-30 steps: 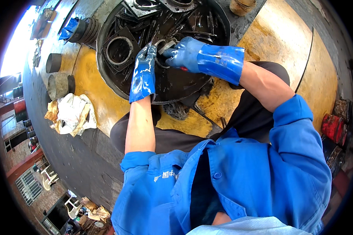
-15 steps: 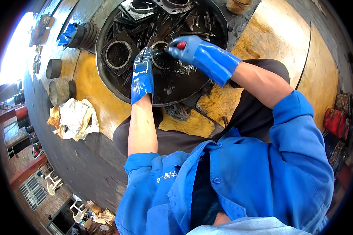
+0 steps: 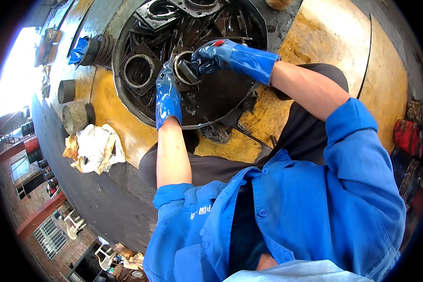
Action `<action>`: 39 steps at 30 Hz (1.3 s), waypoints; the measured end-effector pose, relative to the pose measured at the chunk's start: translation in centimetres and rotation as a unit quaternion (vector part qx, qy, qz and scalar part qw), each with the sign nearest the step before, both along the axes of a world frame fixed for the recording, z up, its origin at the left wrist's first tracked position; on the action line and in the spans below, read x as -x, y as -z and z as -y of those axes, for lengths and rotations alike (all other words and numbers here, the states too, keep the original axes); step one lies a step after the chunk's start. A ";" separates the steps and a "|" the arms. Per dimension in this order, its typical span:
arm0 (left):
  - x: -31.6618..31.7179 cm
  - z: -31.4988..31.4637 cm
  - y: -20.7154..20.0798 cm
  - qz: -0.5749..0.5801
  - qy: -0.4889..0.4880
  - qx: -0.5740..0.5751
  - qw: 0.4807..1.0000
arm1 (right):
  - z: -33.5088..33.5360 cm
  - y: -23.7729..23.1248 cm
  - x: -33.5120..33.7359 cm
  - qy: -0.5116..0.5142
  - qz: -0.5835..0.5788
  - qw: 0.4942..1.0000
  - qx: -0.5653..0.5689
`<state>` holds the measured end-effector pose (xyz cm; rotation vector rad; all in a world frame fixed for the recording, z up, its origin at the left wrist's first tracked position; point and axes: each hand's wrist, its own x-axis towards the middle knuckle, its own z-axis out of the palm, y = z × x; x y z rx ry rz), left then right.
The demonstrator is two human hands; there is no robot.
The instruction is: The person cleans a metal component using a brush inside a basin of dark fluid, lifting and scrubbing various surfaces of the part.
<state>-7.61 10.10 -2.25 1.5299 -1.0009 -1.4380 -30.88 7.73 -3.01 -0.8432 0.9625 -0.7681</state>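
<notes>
A square metal flange (image 3: 176, 66) with a round hole is tilted over dark oily liquid in a wide round pan (image 3: 117, 89). Gloved in blue, my left hand (image 3: 168, 91) is closed on its left edge. My right hand (image 3: 215, 55), also in a blue glove, is closed around a red-handled brush (image 3: 189, 73). The brush's dark flat end reaches into the flange's hole; my fingers hide most of the handle. Left of my left hand, another square flange (image 3: 138, 86) lies in the pan. Two more flanges rest at the pan's far side.
White rags (image 3: 96, 148) lie on the boards left of the pan. Beyond them stand short metal cylinders (image 3: 75, 117) and a stack of dark rings (image 3: 103, 49). A dark wad (image 3: 217, 133) lies at the pan's near edge, between my legs. A red object (image 3: 405, 136) is at far right.
My right hand has turned and shifted slightly left, bringing the brush's flat end into sight inside the flange. The flange has tilted up a little in my left hand.
</notes>
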 end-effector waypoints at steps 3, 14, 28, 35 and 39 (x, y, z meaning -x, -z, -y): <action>0.0 -0.7 -1.3 0.045 0.018 0.019 0.999 | -0.1 -3.0 -0.1 -0.134 -0.192 0.956 0.179; 1.9 -3.7 -3.6 0.000 0.018 0.063 0.998 | -2.1 -4.2 -0.4 -0.071 -0.444 0.798 0.402; 3.7 -5.2 -3.9 0.159 -0.007 0.080 0.984 | -3.2 -5.4 -0.4 -0.200 -0.399 0.829 0.336; 2.2 -2.1 -9.1 0.192 0.147 0.086 0.966 | -3.9 -5.0 -1.4 -0.286 -0.509 0.673 0.454; 0.7 -0.6 -5.2 0.140 0.108 0.077 0.981 | -4.5 -4.9 -1.3 -0.238 -0.534 0.591 0.556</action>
